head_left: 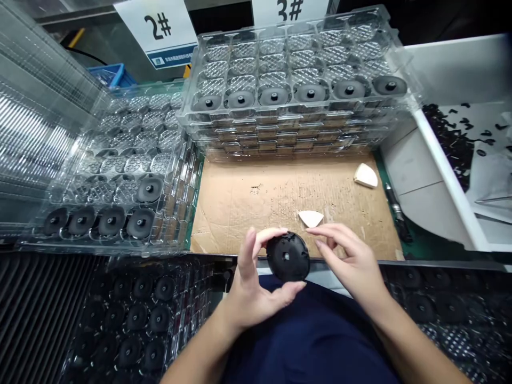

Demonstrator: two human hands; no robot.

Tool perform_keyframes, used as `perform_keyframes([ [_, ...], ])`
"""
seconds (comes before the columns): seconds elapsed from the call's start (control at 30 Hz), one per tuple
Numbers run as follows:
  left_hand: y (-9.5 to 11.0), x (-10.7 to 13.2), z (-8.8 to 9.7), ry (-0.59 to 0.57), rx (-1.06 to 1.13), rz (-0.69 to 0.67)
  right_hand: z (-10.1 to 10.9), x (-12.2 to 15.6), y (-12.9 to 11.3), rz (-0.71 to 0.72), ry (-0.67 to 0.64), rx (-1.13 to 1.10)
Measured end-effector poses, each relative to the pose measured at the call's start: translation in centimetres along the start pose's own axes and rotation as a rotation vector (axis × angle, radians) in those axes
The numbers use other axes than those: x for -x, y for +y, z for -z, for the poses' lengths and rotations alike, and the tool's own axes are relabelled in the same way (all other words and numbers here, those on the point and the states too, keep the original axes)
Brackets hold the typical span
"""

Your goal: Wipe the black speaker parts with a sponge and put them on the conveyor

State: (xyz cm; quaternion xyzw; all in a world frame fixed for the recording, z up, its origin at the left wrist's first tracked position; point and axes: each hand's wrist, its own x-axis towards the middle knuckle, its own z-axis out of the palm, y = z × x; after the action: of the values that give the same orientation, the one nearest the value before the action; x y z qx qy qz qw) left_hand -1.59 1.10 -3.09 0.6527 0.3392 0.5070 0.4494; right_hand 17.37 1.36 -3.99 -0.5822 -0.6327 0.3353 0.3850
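Left hand (250, 298) gripped the black disc (288, 257) at its rim, right hand (354, 264) open beside; slipping fingers risked dropping it.

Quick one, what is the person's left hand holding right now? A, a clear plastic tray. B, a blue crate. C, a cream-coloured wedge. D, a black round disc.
D. The left hand holds the black round disc by its edge.
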Motion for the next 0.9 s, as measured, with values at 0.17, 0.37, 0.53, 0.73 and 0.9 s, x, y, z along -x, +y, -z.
perform_keyframes([
  [0.17,0.2,-0.2,0.4,-0.055,-0.191,-0.072,2.1,0.6,-3.1,-0.053,-0.033,-0.283],
  [0.37,0.9,0.1,-0.1,-0.03,-0.054,0.063,2.8,-0.7,-4.4,-0.278,-0.448,-0.467],
  [0.53,1.5,0.2,-0.3,-0.094,0.12,0.256,3.2,-1.7,-4.4,-0.361,-0.641,-0.666],
  [0.73,1.6,0.0,-0.2,-0.209,0.154,0.369,3.2,-1.4,-4.0,-0.373,-0.711,-0.768],
  [0.9,1.4,-0.2,-0.6,-0.166,0.141,0.26,3.2,-0.3,-3.7,-0.477,-0.502,-0.749],
])
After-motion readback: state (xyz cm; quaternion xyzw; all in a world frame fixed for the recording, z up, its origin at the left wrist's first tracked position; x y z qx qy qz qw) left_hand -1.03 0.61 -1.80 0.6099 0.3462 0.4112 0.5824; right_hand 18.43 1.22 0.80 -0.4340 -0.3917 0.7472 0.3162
